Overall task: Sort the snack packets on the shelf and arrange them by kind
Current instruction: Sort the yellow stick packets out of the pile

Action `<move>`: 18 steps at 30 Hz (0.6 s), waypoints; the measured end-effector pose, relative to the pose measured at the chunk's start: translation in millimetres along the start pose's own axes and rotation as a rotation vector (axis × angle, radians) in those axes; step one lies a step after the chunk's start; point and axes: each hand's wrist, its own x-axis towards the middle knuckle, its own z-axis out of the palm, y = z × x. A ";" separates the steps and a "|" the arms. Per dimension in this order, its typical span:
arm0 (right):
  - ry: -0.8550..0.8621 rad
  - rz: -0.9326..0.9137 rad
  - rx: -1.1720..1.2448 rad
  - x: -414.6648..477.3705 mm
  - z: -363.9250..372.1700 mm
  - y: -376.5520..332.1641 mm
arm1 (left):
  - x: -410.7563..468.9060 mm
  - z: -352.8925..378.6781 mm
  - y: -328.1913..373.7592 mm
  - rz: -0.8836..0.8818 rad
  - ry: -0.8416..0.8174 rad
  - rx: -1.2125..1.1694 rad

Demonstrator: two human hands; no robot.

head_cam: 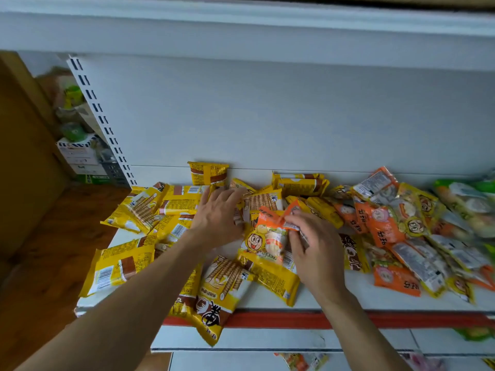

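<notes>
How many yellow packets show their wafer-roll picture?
3 yellow packets: one far left, one beside the left hand, one at the shelf front; more may be hidden.

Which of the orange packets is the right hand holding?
The cartoon-face orange packet in the middle, pinched at its top by the right hand; the other orange packets lie untouched farther right.

— Where do we look from?
— From the head, wide-angle, facing forward and steeply down onto the shelf [342, 295].
— How near are we?
— Close: the packets [267, 242] fill the lower half, the shelf's front edge runs along the bottom, the back wall [267, 116] fills the top, and the floor [40, 250] shows at left.
— One view only?
— One.
</notes>
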 end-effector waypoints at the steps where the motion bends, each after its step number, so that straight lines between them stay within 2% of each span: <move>1: 0.006 -0.007 -0.026 -2.8 2.2 2.1 | 1.3 -1.1 -3.9 -0.011 -0.024 0.014; 4: 0.031 -0.019 -0.066 -8.2 6.6 4.1 | 3.7 -0.6 -10.4 -0.031 -0.061 0.022; 10: 0.026 0.002 -0.058 -8.9 6.8 6.3 | 8.4 2.7 -13.0 -0.031 -0.021 0.000; 15: 0.032 0.038 -0.016 -9.3 6.1 6.2 | 4.2 4.0 -12.9 -0.006 -0.113 0.023; 18: 0.039 0.047 -0.002 -7.8 6.1 6.7 | 2.3 1.7 -13.9 -0.002 -0.062 -0.006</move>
